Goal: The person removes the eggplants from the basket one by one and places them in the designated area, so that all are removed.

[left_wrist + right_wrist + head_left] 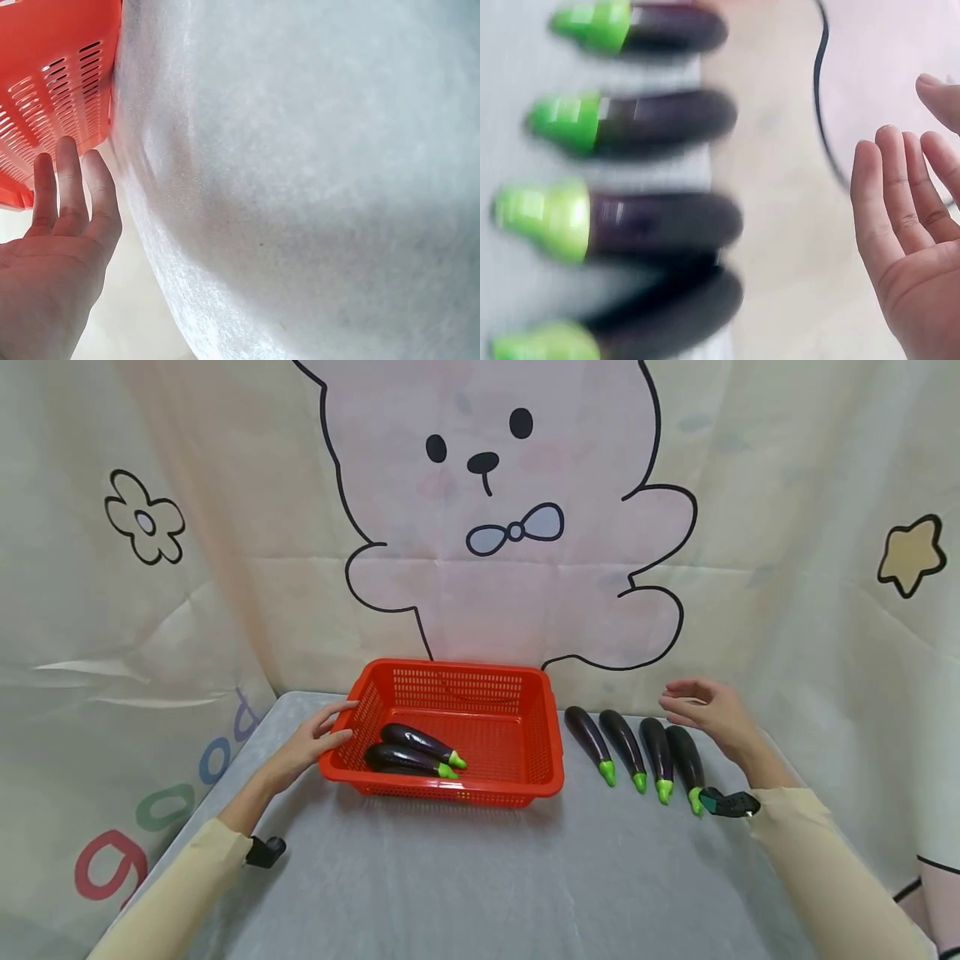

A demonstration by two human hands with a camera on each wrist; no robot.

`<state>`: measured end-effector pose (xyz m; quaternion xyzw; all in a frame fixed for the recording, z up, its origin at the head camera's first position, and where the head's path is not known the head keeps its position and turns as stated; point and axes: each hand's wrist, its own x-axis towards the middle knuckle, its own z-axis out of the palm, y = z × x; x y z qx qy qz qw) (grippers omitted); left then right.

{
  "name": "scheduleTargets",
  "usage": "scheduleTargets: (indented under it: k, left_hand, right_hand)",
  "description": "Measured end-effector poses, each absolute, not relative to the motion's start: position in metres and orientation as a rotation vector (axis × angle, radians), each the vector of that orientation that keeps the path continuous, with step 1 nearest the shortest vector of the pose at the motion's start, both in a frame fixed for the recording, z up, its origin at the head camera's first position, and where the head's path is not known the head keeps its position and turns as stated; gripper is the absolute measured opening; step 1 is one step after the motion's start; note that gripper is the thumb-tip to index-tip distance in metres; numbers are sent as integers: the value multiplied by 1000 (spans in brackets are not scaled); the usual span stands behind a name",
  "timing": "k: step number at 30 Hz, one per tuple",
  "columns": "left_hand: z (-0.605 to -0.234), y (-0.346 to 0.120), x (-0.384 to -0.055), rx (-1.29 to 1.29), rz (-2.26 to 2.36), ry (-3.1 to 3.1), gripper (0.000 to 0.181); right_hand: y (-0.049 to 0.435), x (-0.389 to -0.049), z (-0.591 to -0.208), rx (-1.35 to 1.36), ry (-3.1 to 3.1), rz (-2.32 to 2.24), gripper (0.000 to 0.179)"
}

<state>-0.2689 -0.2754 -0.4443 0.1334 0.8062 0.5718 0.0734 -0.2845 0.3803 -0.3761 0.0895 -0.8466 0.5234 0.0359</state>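
A red plastic basket (553,735) with slotted walls stands at the back of the table, a few dark purple eggplants (411,756) with green stem ends lying in its left front part. My left hand (303,750) is at the basket's left rim, fingers extended along its outer wall; the left wrist view shows the fingers (70,176) beside the slots. To the right of the basket, several more eggplants (619,739) lie in a row, stems toward me. Above the rightmost eggplant (684,758) hovers my right hand (716,714), holding nothing, its fingers loosely extended.
A grey cloth covers the table (450,877). Close behind it hangs a curtain (480,610) with a printed bear, continuing along both sides. Dark wrist devices (729,803) sit at both cuffs.
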Motion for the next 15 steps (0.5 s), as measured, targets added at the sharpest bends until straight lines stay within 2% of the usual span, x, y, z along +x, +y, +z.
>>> scheduleTargets:
  k: [5,15]
  left_hand:
    - [-445,-276,-268,392,1734,2420,66]
    - [-447,-275,-270,393,1762,2404,64]
  right_hand:
    - [341,-286,-365,403,-2532,1727,41]
    - [269,-296,-351,574,-2536,1847,42]
